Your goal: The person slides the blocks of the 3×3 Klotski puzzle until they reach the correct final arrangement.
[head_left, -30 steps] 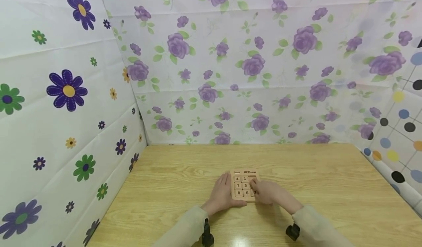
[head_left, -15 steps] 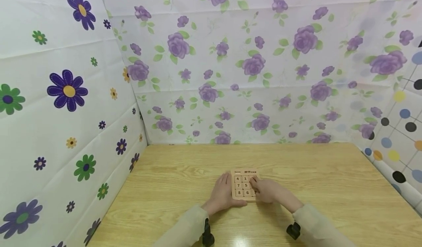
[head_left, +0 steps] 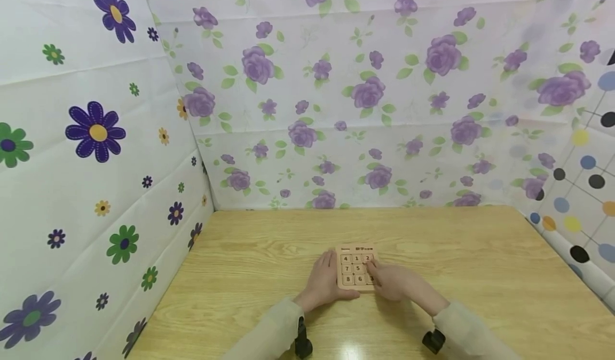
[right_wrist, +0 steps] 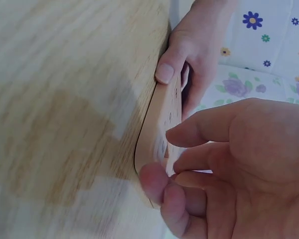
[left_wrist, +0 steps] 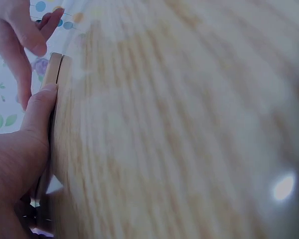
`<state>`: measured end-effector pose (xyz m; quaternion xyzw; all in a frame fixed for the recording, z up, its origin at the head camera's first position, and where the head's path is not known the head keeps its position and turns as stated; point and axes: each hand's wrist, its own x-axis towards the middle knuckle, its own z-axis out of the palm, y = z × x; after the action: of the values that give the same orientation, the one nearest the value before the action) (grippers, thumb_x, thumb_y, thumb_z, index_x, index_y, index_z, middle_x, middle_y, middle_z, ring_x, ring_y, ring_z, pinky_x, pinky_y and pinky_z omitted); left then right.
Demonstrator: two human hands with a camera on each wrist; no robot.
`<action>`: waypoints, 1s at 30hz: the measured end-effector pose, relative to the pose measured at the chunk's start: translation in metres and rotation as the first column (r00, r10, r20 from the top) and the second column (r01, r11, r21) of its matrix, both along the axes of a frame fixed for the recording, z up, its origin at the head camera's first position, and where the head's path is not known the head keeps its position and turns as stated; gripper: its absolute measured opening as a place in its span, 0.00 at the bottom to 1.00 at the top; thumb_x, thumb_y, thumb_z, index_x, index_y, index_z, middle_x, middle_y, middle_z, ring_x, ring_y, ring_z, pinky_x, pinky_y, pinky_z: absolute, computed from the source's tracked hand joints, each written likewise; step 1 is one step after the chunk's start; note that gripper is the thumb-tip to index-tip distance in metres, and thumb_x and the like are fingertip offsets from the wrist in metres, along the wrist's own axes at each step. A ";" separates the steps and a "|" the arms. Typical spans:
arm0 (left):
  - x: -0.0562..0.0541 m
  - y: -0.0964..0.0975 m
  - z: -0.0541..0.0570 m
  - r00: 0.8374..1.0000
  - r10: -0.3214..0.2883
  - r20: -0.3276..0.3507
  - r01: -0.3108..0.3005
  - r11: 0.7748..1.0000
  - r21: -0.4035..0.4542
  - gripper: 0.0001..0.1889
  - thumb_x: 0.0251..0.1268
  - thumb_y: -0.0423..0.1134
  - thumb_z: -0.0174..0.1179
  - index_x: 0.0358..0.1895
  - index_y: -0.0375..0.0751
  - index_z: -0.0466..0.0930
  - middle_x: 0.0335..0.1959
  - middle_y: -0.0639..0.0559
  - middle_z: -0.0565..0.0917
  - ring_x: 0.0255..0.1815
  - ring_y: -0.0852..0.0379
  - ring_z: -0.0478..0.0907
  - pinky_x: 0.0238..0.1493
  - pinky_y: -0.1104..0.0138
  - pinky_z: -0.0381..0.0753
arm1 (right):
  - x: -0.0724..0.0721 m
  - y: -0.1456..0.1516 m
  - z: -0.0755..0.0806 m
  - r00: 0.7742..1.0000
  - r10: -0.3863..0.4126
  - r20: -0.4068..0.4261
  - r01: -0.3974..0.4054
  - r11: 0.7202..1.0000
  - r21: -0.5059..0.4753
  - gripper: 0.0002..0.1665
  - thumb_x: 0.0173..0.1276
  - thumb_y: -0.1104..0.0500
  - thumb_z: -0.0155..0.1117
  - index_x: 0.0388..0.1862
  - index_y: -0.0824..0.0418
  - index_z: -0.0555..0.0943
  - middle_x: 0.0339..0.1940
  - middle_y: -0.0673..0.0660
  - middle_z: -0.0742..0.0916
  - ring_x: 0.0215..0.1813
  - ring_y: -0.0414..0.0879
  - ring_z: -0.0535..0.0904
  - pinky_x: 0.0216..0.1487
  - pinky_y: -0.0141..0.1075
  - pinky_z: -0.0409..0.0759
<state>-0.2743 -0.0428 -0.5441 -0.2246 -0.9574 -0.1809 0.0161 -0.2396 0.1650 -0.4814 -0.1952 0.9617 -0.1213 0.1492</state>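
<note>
We now see the 2 tile [head_left: 367, 258] filling the far-right corner of the number puzzle [head_left: 349, 250], so that slide looks finished; the right hand [head_left: 395, 281] grasps nothing, the left hand [head_left: 323, 282] holds the puzzle on the tabletop [head_left: 259, 253].

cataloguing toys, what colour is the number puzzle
The number puzzle is pale tan, clearest in the head view.

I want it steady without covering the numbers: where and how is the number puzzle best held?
Likely the near left corner, from the left: the number puzzle lies flat, with bare rim around its tiles. The left hand fits that corner, thumb against the near edge.
</note>
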 end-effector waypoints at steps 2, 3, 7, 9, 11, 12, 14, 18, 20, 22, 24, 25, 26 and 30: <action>0.000 0.000 0.001 1.000 0.001 0.001 -0.001 1.000 -0.004 0.68 0.40 0.74 0.66 0.74 0.26 0.47 0.75 0.32 0.57 0.77 0.41 0.53 0.78 0.53 0.54 | 0.004 0.001 0.002 1.000 -0.003 0.023 0.003 1.000 0.000 0.34 0.74 0.59 0.49 0.76 0.65 0.56 0.76 0.67 0.63 0.16 0.39 0.65 0.22 0.33 0.73; 0.000 0.000 0.001 1.000 0.002 0.001 -0.002 1.000 -0.003 0.68 0.40 0.74 0.66 0.74 0.26 0.47 0.75 0.33 0.57 0.77 0.41 0.53 0.78 0.53 0.54 | 0.007 0.001 0.004 0.999 -0.003 0.036 0.004 1.000 -0.004 0.34 0.74 0.59 0.50 0.76 0.65 0.56 0.76 0.67 0.63 0.16 0.40 0.66 0.22 0.33 0.73; 0.000 0.000 0.002 1.000 0.002 0.003 -0.002 1.000 0.000 0.68 0.40 0.74 0.66 0.74 0.25 0.47 0.75 0.32 0.56 0.77 0.41 0.53 0.78 0.53 0.53 | 0.016 0.002 0.009 0.997 -0.013 0.071 0.013 1.000 -0.002 0.37 0.72 0.59 0.54 0.76 0.65 0.56 0.76 0.67 0.62 0.18 0.41 0.68 0.24 0.34 0.73; 0.000 0.000 0.002 1.000 -0.002 -0.003 0.002 1.000 0.001 0.68 0.40 0.74 0.66 0.74 0.25 0.47 0.75 0.32 0.57 0.77 0.40 0.53 0.78 0.53 0.54 | 0.019 0.002 0.010 0.998 -0.015 0.065 0.014 1.000 0.012 0.37 0.71 0.59 0.55 0.76 0.65 0.56 0.77 0.66 0.62 0.20 0.42 0.71 0.30 0.36 0.78; 0.000 0.000 0.001 1.000 -0.005 -0.010 0.005 1.000 0.000 0.68 0.40 0.74 0.66 0.74 0.25 0.48 0.75 0.32 0.57 0.77 0.40 0.54 0.78 0.53 0.54 | 0.022 0.002 0.010 0.998 -0.018 0.062 0.017 1.000 0.018 0.37 0.71 0.59 0.55 0.76 0.65 0.57 0.77 0.65 0.62 0.20 0.43 0.71 0.31 0.37 0.78; 0.000 0.000 0.001 1.000 -0.006 -0.010 0.006 1.000 -0.001 0.68 0.40 0.74 0.66 0.74 0.25 0.48 0.75 0.32 0.57 0.77 0.40 0.54 0.78 0.53 0.54 | 0.022 0.002 0.009 0.999 -0.015 0.053 0.014 1.000 0.027 0.37 0.71 0.59 0.55 0.76 0.65 0.57 0.76 0.65 0.63 0.21 0.44 0.72 0.35 0.38 0.79; 0.001 0.000 0.001 1.000 -0.008 -0.012 0.008 1.000 -0.002 0.68 0.40 0.74 0.66 0.74 0.25 0.48 0.74 0.32 0.57 0.77 0.40 0.54 0.78 0.53 0.54 | 0.024 0.003 0.009 0.999 -0.008 0.042 0.006 0.999 0.041 0.36 0.72 0.58 0.54 0.75 0.66 0.58 0.76 0.65 0.64 0.26 0.45 0.75 0.46 0.42 0.82; 0.002 0.000 0.002 1.000 -0.006 -0.009 0.006 1.000 -0.001 0.68 0.40 0.74 0.66 0.74 0.24 0.48 0.74 0.31 0.57 0.77 0.40 0.54 0.78 0.53 0.54 | 0.028 0.002 0.010 0.999 0.005 0.044 -0.007 0.999 0.051 0.36 0.72 0.59 0.54 0.75 0.67 0.58 0.76 0.66 0.64 0.29 0.46 0.76 0.52 0.45 0.81; 0.002 0.000 0.002 1.000 -0.006 -0.007 0.006 1.000 0.002 0.68 0.40 0.73 0.67 0.73 0.24 0.48 0.74 0.31 0.57 0.77 0.40 0.54 0.78 0.53 0.54 | 0.031 0.002 0.010 0.998 0.003 0.056 -0.006 0.999 0.041 0.36 0.71 0.59 0.55 0.75 0.65 0.58 0.76 0.65 0.64 0.23 0.44 0.73 0.42 0.40 0.81; 0.002 0.000 0.002 1.000 -0.007 -0.009 0.007 1.000 0.005 0.67 0.40 0.72 0.67 0.73 0.24 0.48 0.74 0.31 0.58 0.77 0.40 0.54 0.78 0.53 0.54 | 0.033 0.001 0.011 0.998 0.000 0.063 -0.001 1.000 0.023 0.36 0.71 0.59 0.55 0.75 0.64 0.59 0.76 0.64 0.63 0.19 0.43 0.70 0.32 0.36 0.77; 0.001 -0.001 0.002 1.000 -0.006 -0.013 0.006 1.000 0.009 0.67 0.40 0.72 0.68 0.73 0.24 0.49 0.74 0.31 0.58 0.76 0.39 0.54 0.77 0.53 0.55 | 0.035 0.000 0.011 0.997 -0.005 0.074 0.004 1.000 0.008 0.36 0.70 0.59 0.55 0.75 0.63 0.59 0.77 0.64 0.63 0.15 0.41 0.67 0.24 0.34 0.72; 0.001 -0.001 0.002 1.000 -0.004 -0.012 0.004 1.000 0.003 0.67 0.40 0.72 0.67 0.73 0.24 0.48 0.74 0.31 0.58 0.77 0.40 0.54 0.78 0.53 0.55 | 0.036 0.000 0.011 0.997 -0.007 0.075 0.007 1.000 0.005 0.36 0.70 0.59 0.55 0.75 0.62 0.59 0.77 0.63 0.63 0.14 0.40 0.66 0.22 0.33 0.72; 0.001 -0.001 0.002 1.000 -0.002 -0.012 0.002 1.000 -0.003 0.67 0.41 0.73 0.67 0.74 0.25 0.48 0.74 0.32 0.58 0.77 0.40 0.54 0.78 0.53 0.54 | 0.037 0.000 0.011 0.997 -0.007 0.075 0.007 1.000 0.005 0.36 0.70 0.59 0.55 0.75 0.62 0.59 0.77 0.63 0.64 0.13 0.40 0.66 0.20 0.32 0.71; 0.001 0.000 0.002 1.000 -0.003 -0.014 0.002 1.000 -0.014 0.67 0.41 0.74 0.65 0.74 0.25 0.48 0.74 0.32 0.57 0.77 0.40 0.54 0.78 0.54 0.55 | 0.038 -0.001 0.010 0.995 -0.018 0.095 0.018 1.000 0.000 0.36 0.71 0.60 0.54 0.76 0.63 0.58 0.77 0.63 0.63 0.13 0.39 0.69 0.16 0.31 0.72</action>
<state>-0.2734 -0.0431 -0.5425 -0.2271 -0.9582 -0.1725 0.0210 -0.2020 0.1640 -0.4710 -0.1807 0.9552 -0.1323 0.1936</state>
